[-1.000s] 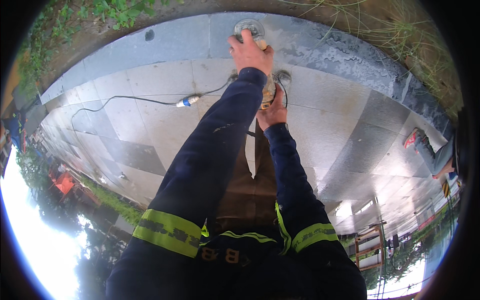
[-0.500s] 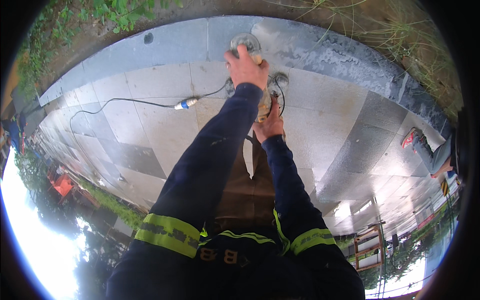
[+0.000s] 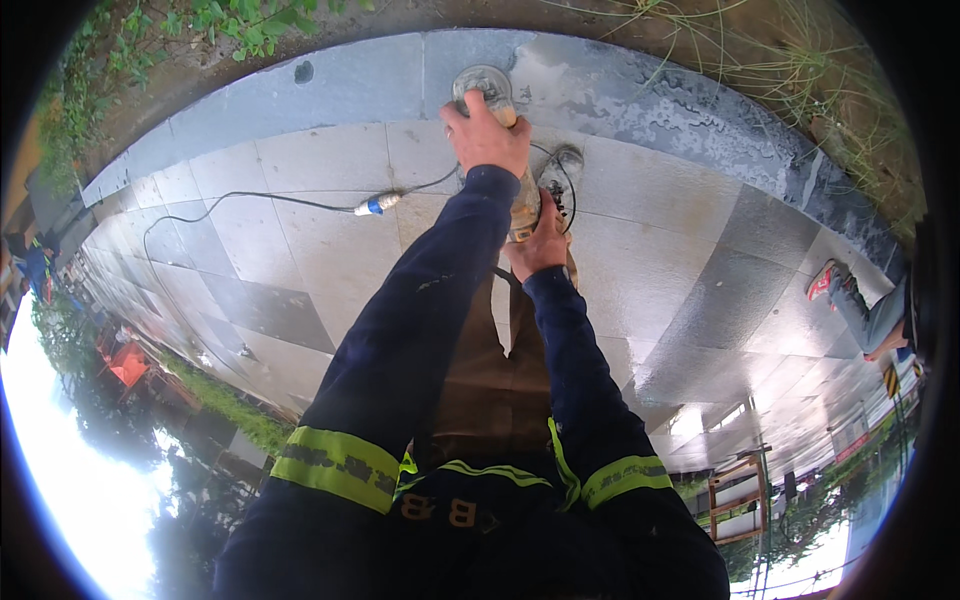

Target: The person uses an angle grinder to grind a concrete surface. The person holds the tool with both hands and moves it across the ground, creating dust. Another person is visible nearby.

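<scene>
A dusty yellowish angle grinder (image 3: pixel 523 216) lies lengthwise between both my hands, ahead of my legs. Over its front part my left hand (image 3: pixel 490 138) is closed, fingers wrapped round near the disc end. My right hand (image 3: pixel 540 243) grips the rear body, its thumb along the side. The round grey disc (image 3: pixel 482 82) sits flat against the grey stone kerb (image 3: pixel 350 88); my left fingers partly hide it. A dark cable (image 3: pixel 573 190) loops beside the grinder's right side.
A blue and white plug connector (image 3: pixel 377 204) joins the cable on the paving slabs (image 3: pixel 330 160), and the lead runs left. Beyond the kerb lie soil and leafy plants (image 3: pixel 245 25). At the right, another person's leg and red shoe (image 3: pixel 822 280) show. My shoe (image 3: pixel 562 168) stands near the kerb.
The grinder and both hands have shifted slightly left along the kerb. My grip looks the same, and the whole view has moved a little.
</scene>
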Demonstrator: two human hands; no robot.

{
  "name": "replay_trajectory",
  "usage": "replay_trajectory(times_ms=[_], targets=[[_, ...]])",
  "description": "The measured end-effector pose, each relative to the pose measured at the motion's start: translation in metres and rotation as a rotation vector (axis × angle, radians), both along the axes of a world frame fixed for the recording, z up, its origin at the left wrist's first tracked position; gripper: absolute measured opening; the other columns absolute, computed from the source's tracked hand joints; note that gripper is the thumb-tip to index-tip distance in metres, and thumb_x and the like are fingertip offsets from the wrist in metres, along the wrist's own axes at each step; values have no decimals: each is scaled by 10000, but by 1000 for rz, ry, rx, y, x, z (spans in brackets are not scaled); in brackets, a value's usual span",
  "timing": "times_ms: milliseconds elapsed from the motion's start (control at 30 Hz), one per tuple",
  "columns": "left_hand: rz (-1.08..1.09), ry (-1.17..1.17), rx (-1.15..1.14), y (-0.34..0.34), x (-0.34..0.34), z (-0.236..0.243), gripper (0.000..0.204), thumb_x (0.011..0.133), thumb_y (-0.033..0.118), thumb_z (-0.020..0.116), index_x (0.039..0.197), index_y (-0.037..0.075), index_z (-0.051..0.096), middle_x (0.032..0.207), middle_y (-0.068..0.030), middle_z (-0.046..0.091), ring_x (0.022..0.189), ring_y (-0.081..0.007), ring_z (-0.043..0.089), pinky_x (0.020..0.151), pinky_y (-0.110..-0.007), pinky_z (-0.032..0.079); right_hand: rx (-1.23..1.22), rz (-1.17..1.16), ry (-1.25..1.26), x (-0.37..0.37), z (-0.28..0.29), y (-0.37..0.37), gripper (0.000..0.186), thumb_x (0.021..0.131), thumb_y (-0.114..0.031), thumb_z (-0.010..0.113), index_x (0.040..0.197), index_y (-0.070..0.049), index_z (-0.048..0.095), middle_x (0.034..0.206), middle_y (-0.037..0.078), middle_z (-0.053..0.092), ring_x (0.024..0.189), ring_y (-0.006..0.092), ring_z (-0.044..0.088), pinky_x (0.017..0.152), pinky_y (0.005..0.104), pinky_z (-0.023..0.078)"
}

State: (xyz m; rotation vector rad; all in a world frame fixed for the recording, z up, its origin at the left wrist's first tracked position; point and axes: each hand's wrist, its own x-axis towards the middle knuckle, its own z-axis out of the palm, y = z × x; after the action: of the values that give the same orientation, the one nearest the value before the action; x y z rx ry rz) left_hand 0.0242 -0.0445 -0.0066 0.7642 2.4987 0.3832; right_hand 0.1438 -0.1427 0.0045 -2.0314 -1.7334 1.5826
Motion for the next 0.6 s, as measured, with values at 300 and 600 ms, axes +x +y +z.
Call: replay_trajectory(times_ms=[300,600], targets=[[-41,31,123,10,-11,-7,618,698,177,797,1178,44,431,1204,-285,388,1038,-528,511,859,-540,483,-46,28,-13,-11,1,10,881,694,-75,633,1458,-232,223,929,258,679,884,476,644,796,531,525],[-56,2,132,6,-8,-7,584,710,167,780,1165,48,435,1195,-267,383,1011,-531,515,847,-557,476,-70,-9,-35,-9,-4,5,854,696,-75,631,1447,-214,249,937,265,677,897,473,644,802,522,527]])
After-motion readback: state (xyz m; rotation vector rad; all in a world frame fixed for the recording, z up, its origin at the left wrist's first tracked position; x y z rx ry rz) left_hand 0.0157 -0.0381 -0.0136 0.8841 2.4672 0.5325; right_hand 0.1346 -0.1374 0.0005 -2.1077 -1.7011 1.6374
